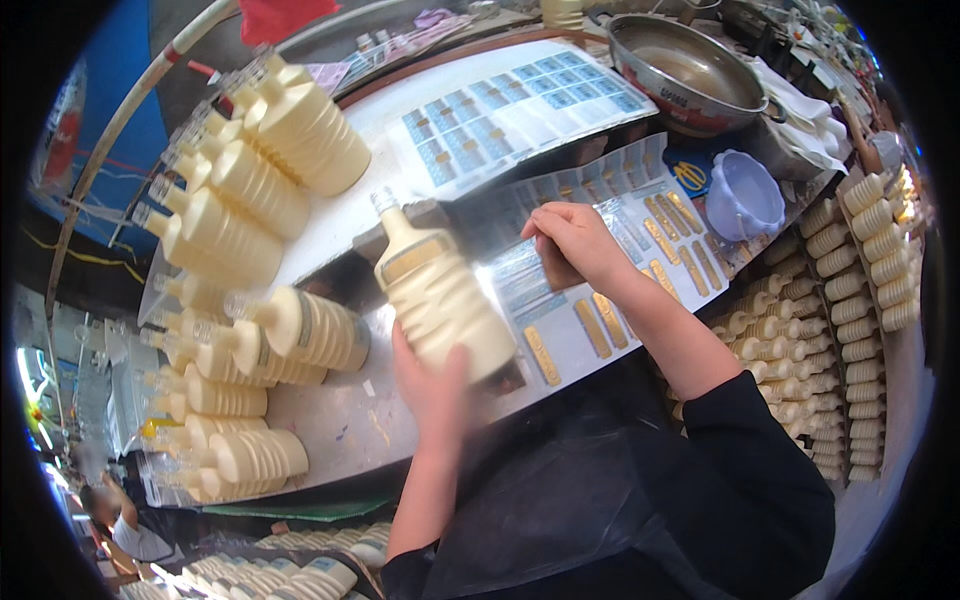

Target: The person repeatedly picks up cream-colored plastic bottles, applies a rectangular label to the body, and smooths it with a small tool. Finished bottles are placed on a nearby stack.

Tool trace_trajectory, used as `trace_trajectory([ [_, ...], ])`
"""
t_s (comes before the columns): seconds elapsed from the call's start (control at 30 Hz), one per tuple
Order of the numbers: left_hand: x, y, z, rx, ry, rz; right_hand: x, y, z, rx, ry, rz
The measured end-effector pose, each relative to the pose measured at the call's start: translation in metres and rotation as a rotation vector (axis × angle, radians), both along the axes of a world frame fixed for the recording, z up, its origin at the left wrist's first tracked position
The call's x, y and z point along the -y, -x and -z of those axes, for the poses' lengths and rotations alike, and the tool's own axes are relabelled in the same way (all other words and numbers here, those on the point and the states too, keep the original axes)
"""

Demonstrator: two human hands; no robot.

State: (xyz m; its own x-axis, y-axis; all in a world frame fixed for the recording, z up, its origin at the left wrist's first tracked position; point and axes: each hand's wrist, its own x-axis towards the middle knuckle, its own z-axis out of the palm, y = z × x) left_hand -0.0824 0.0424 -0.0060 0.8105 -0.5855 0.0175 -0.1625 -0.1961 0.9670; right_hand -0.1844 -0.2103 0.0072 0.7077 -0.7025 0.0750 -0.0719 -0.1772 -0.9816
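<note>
- One ridged cream bottle (450, 315) is up over the table (350, 425), tilted so that its clear-topped neck points to the upper left; a gold band (418, 257) crosses its shoulder.
- The left hand (432, 385), partly blurred, is closed around the bottle's lower part.
- The right hand (580, 245) is beside the bottle but apart from it, fingers curled in; a brown piece (560, 272) shows just under them, and I cannot tell whether it is held.
- Gold strips (692, 268) lie in rows near the right hand.
- Beyond them is a sheet of blue labels (470, 125).
- More cream bottles (310, 135) crowd the table's left side.
- A lilac basin (745, 195) and a metal pan (690, 112) are at the far right.
</note>
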Motion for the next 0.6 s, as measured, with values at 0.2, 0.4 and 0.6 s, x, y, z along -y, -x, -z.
trace_trajectory([
  [0.2, -0.011, -0.002, 0.019, 0.096, 0.001, -0.083, 0.033, 0.001, -0.026, -0.147, 0.746, 0.216],
  [0.4, -0.007, 0.004, 0.011, 0.091, 0.004, -0.049, 0.093, -0.015, -0.024, -0.264, 0.998, 0.363],
  [0.6, -0.015, -0.001, 0.028, 0.159, -0.004, 0.018, 0.166, -0.054, -0.036, -0.662, 0.984, 0.293],
])
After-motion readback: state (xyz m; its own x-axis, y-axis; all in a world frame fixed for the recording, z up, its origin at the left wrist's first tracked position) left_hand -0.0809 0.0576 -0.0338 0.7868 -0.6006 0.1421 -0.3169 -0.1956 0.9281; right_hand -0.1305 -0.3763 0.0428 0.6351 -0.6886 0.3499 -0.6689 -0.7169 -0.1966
